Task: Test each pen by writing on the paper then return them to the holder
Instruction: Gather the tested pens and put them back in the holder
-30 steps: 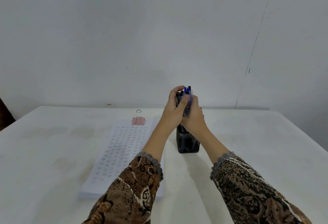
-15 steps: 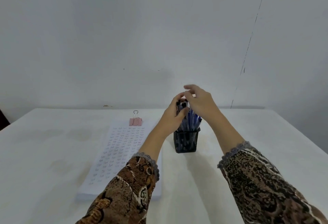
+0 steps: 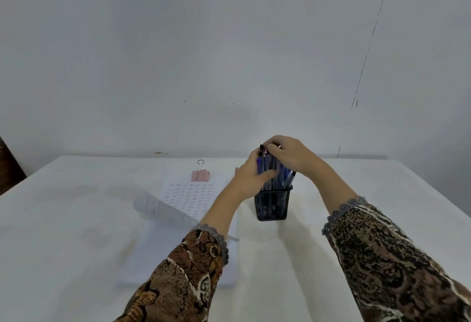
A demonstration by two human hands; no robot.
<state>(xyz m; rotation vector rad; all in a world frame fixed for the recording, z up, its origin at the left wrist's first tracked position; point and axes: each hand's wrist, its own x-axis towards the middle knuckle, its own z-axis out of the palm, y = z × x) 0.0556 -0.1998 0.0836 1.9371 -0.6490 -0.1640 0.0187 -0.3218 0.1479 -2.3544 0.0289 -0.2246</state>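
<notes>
Careful: my left hand (image 3: 251, 177) grips the blue pen bundle (image 3: 274, 172), right hand (image 3: 288, 154) pinches their tops; a sideways tug could tip the black mesh holder (image 3: 272, 204).

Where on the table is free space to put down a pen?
Bare table lies right of the mesh holder, and also left of the paper pad. It is crowded around the holder, where the left hand and right hand meet.

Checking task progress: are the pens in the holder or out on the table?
In. The pens stand bunched in the black mesh holder, both hands around their tops; none lies on the table.
</notes>
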